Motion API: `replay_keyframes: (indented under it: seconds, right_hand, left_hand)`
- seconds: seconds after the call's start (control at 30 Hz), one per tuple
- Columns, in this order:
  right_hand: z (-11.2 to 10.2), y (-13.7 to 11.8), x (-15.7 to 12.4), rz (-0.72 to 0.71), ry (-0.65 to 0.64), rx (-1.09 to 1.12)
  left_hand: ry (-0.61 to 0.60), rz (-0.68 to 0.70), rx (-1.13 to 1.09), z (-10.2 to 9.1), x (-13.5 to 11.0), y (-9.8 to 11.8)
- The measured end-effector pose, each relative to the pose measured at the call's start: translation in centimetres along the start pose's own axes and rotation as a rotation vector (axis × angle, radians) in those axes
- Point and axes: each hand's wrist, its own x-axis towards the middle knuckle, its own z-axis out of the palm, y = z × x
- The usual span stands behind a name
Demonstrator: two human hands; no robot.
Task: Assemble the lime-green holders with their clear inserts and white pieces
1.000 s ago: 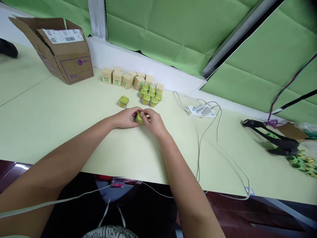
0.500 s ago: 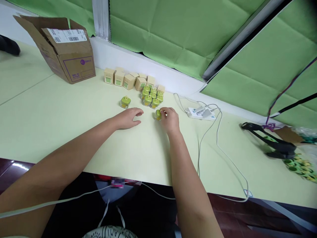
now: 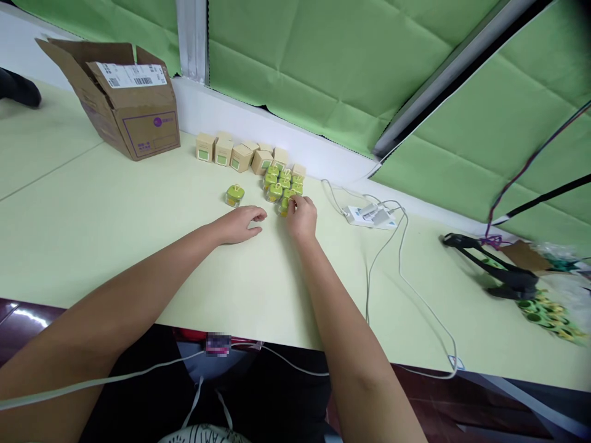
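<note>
My right hand [image 3: 301, 218] has its fingertips on a small glass jar with a green lid [image 3: 284, 205], pressed against the front of a tight group of matching jars [image 3: 279, 187]. My left hand [image 3: 237, 225] rests on the pale tabletop [image 3: 138, 203], slightly curled and holding nothing. Nearest to it stands a single green-lidded jar [image 3: 234, 195], apart from the group. Behind the jars is a row of small beige cartons [image 3: 226, 151] with green labels.
A large open cardboard box [image 3: 138, 117] stands at the back left. To the right lie a white power strip [image 3: 369, 216] with grey cables, then a black clamp-like object [image 3: 498, 267] and green-and-yellow items [image 3: 549, 317]. Green padded sheets cover the wall.
My right hand has moved left and forward with the jar, up to the group. My left hand has stayed nearly still. The view has shifted slightly.
</note>
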Motion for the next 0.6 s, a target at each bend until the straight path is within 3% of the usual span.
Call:
replay_keyframes:
  seconds: [0.27, 0.4, 0.5, 0.6]
  right_hand:
    - [0.0, 0.2, -0.2, 0.073, 0.010, 0.109]
    - [-1.2, 0.1, 0.1, 0.158, 0.056, 0.187]
    - [-2.7, 0.1, 0.7, 0.188, 0.167, 0.214]
    - [-3.1, -0.1, 0.3, 0.200, 0.149, 0.232]
  left_hand:
    - [-0.001, -0.001, 0.007, 0.0, 0.0, 0.1]
    - [0.028, 0.014, 0.000, -0.2, -0.1, 0.6]
    - [0.198, 0.080, 0.065, -0.8, 0.0, 0.9]
    - [0.536, 0.064, 0.212, -1.7, 0.3, 0.7]
